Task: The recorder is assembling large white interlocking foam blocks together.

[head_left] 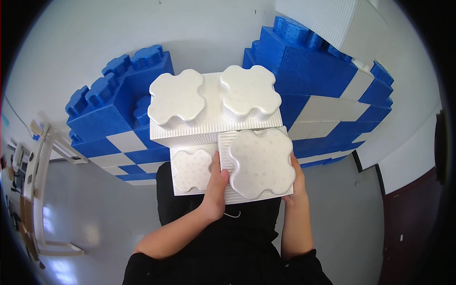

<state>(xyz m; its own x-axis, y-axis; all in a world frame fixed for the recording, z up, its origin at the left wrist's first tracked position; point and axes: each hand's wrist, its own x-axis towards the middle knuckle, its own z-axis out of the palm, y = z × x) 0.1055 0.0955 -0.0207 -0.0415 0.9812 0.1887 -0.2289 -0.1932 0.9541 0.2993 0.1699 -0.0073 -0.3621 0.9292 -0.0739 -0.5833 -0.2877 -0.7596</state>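
A white one-stud foam building block [261,164] is held between my two hands, its cross-shaped stud facing up. My left hand [216,190] closes on its left side, and my right hand [296,181] wraps round its right side, with part of the fingers hidden. Beneath it is a lower white block [192,170], whose left stud shows beside my left hand. Whether the held block rests on that one I cannot tell. Just behind stands a higher white block [213,102] with two large studs, close against the held block's far edge.
Blue and white block walls rise at left [109,137] and right [318,109]. A large white block [332,23] sits atop the right wall. At far left stands a pale frame table [40,190]; a dark red door [411,232] is at far right.
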